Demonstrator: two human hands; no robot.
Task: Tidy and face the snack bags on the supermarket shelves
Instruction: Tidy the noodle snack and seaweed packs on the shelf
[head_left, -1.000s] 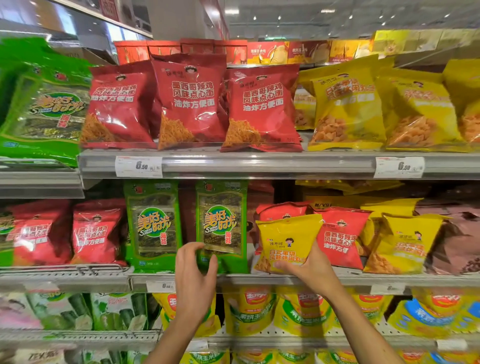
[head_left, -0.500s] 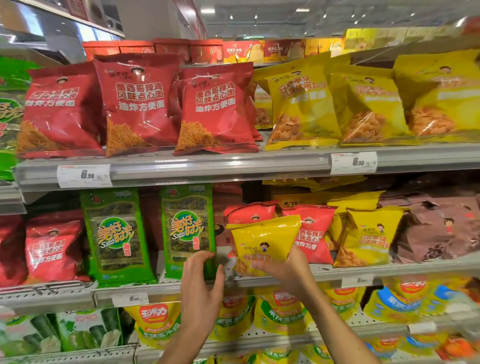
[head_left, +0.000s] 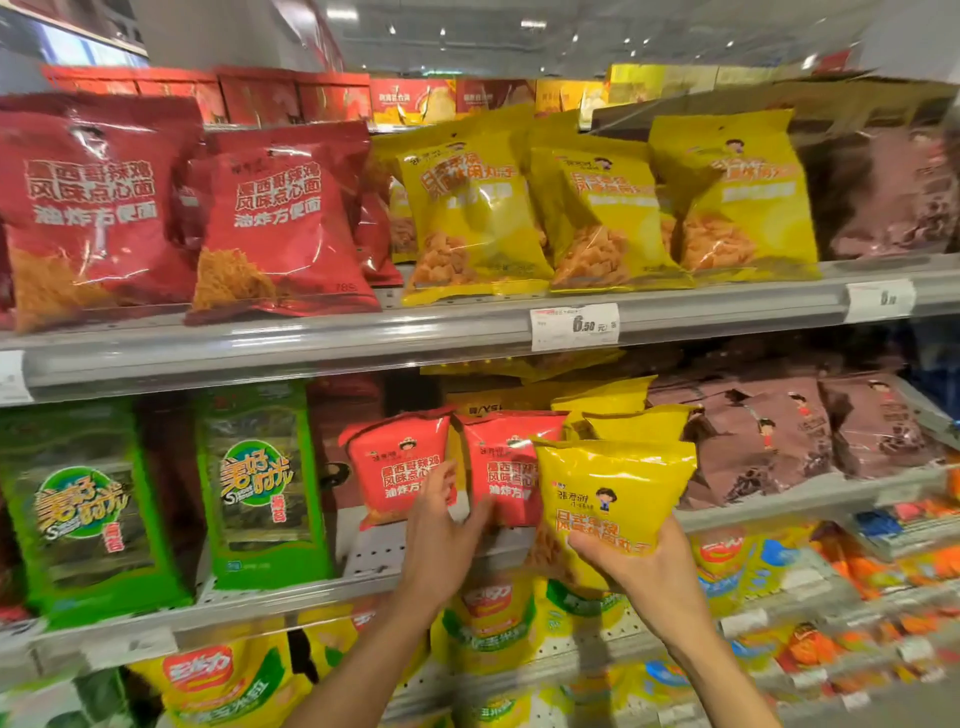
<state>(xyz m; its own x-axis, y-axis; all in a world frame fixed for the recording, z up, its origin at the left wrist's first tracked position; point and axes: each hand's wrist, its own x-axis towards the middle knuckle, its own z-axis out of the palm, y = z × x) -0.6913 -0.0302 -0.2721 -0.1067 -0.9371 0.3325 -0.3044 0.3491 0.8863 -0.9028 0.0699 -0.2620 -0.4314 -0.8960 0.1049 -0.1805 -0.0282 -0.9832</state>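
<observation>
My right hand (head_left: 644, 566) grips a small yellow snack bag (head_left: 613, 493) from below and holds it up in front of the middle shelf (head_left: 810, 501). My left hand (head_left: 441, 530) reaches between two small red snack bags, one on the left (head_left: 397, 462) and one on the right (head_left: 506, 462); its fingers lie against their lower fronts. More small yellow bags (head_left: 628, 421) stand behind the held one, partly hidden by it.
Green seaweed packs (head_left: 260, 488) stand left on the middle shelf, brown bags (head_left: 779, 441) right. The upper shelf (head_left: 322, 338) carries large red bags (head_left: 280, 218) and large yellow bags (head_left: 467, 208). Yellow corn-snack bags (head_left: 488, 618) fill the shelf below.
My right hand has lifted the small yellow bag off the shelf and carried it rightward. My left hand left the green seaweed pack and moved right to the small red bags. The view shifted right.
</observation>
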